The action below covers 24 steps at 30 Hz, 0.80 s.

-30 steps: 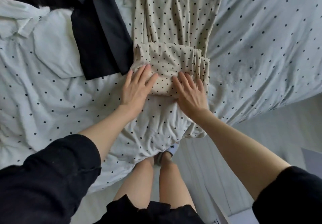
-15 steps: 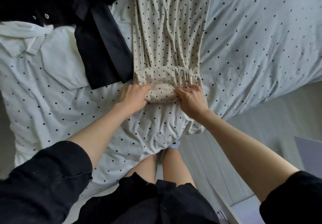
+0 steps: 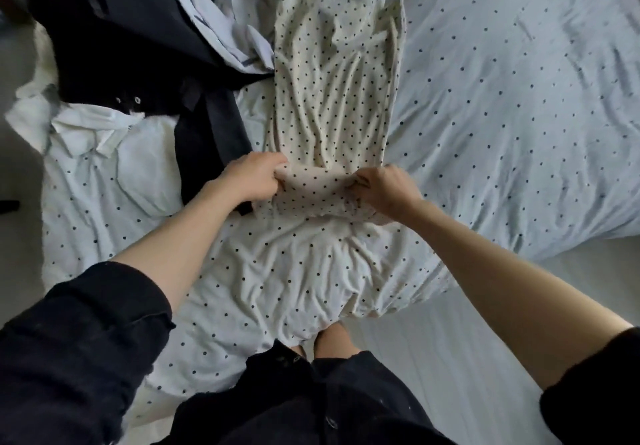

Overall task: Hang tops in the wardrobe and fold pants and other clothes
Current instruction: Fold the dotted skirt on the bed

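Two hands grip the near, rolled end of a cream dotted garment point(image 3: 332, 98) lying lengthwise on the bed point(image 3: 502, 98): left hand point(image 3: 252, 177), then right hand point(image 3: 389, 190), fingers curled into cloth. It looks light, soft, limp; holding both edges should keep the fold even.

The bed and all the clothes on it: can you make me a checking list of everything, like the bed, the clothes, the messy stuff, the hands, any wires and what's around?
Surface: bed sheet, pale with dark dots, wrinkled.
Job's things: cream dotted garment lies lengthwise, its near end folded into a thick bundle.
Clutter: black garment and white shirt heaped to the left of it; pale blue cloth beyond.
Grips: left hand and right hand each grip one end of the folded bundle.
Cables: nothing seen.
Surroundings: pale floor beside the bed.
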### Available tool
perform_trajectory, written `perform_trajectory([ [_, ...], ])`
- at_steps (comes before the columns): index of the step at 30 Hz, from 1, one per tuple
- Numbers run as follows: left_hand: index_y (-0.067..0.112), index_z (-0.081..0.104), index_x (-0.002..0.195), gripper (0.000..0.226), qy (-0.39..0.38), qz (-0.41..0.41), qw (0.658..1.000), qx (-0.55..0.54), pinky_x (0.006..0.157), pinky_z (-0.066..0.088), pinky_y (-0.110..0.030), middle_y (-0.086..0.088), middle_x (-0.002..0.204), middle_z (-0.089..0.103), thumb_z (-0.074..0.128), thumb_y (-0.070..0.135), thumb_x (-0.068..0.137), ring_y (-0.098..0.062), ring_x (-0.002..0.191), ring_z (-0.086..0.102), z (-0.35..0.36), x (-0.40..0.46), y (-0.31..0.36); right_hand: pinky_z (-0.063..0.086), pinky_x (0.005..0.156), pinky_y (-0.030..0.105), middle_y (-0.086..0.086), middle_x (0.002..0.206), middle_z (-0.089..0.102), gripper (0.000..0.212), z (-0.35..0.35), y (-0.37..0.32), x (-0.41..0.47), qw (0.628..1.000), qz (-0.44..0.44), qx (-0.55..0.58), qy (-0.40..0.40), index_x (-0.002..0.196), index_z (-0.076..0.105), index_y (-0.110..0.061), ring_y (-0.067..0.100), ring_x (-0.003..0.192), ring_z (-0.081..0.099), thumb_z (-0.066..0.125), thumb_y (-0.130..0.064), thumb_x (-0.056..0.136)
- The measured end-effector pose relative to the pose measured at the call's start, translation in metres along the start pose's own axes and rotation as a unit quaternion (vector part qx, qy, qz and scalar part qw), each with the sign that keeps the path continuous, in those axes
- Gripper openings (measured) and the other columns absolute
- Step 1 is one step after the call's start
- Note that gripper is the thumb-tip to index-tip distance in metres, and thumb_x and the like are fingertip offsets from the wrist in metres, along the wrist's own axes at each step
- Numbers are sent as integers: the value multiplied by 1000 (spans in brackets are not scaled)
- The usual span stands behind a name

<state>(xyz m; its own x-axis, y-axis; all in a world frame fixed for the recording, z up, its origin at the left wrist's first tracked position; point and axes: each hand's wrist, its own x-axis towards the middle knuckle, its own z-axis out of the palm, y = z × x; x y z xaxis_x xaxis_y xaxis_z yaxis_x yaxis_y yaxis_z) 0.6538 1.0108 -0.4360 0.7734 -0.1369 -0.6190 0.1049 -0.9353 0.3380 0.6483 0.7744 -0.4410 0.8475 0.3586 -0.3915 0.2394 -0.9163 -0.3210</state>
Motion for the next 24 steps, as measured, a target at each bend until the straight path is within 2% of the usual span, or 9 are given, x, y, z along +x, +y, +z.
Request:
perform_trajectory([
  [2, 19, 51, 123, 42, 163, -23, 986, 10, 92, 35, -39, -6, 122, 56, 51, 2, 84, -27, 108, 54, -11, 9, 5, 46, 88, 39, 9, 78, 66, 22, -15, 6, 25, 998, -14, -4, 63, 96, 64, -11, 25, 66, 56, 45, -23, 99],
  [4, 14, 48, 119, 40, 315, -59, 947, 22, 93, 32, -40, -10, 120, 55, 53, -2, 82, -29, 109, 52, -17, 18, 7, 36, 103, 41, 9, 102, 68, 26, -26, 10, 52, 989, -7, 20, 148, 118, 59, -14, 25, 90, 63, 44, -22, 99],
  [6, 12, 49, 118, 39, 366, -58, 928, 41, 91, 33, -42, -13, 117, 53, 53, -3, 82, -31, 108, 50, -11, 21, 8, 31, 103, 41, 10, 120, 61, 32, -25, 12, 65, 980, 1, 35, 195, 128, 52, -13, 27, 109, 56, 47, -20, 97],
  [11, 6, 63, 102, 38, 349, 89, 926, 112, 81, 40, -42, -12, 101, 59, 60, -10, 68, -32, 91, 57, 63, 9, 19, 37, 103, 46, 13, 134, 49, 38, 28, 10, 39, 991, -70, 5, 110, 131, 49, -8, 30, 124, 45, 48, -13, 93],
  [14, 6, 59, 118, 51, 303, 114, 931, 166, 98, 38, -48, -15, 119, 57, 65, -2, 68, -33, 113, 53, 91, 18, 11, 25, 114, 41, 12, 152, 28, 61, 60, 14, 34, 996, -79, -15, 30, 146, 28, -12, 29, 140, 25, 54, -21, 92],
  [16, 11, 46, 136, 68, 237, 89, 944, 212, 108, 28, -55, -15, 139, 45, 67, 7, 71, -35, 132, 38, 97, 30, 4, 15, 116, 39, 11, 158, 6, 82, 76, 19, 41, 996, -65, -56, -16, 151, 8, -15, 27, 146, 7, 59, -32, 89],
  [18, 19, 27, 148, 79, 194, 61, 944, 259, 112, 19, -57, -11, 152, 28, 64, 12, 78, -32, 142, 21, 98, 39, -1, 14, 115, 43, 11, 159, 0, 88, 85, 23, 49, 994, -57, -88, -14, 151, 1, -15, 28, 146, 4, 59, -35, 88],
  [21, 23, 25, 148, 74, 219, 64, 932, 282, 113, 17, -56, -6, 154, 26, 57, 10, 82, -28, 143, 20, 103, 57, -9, 13, 115, 44, 10, 158, 3, 64, 97, 27, 66, 992, -46, -118, 24, 151, 1, -15, 28, 145, 10, 32, -18, 95],
  [24, 19, 52, 133, 51, 301, 111, 908, 269, 108, 33, -50, -6, 141, 47, 51, 1, 85, -27, 133, 41, 102, 67, -10, 18, 113, 45, 11, 157, 11, 59, 98, 30, 72, 992, -46, -114, 37, 151, 10, -14, 29, 144, 17, 11, -11, 91],
])
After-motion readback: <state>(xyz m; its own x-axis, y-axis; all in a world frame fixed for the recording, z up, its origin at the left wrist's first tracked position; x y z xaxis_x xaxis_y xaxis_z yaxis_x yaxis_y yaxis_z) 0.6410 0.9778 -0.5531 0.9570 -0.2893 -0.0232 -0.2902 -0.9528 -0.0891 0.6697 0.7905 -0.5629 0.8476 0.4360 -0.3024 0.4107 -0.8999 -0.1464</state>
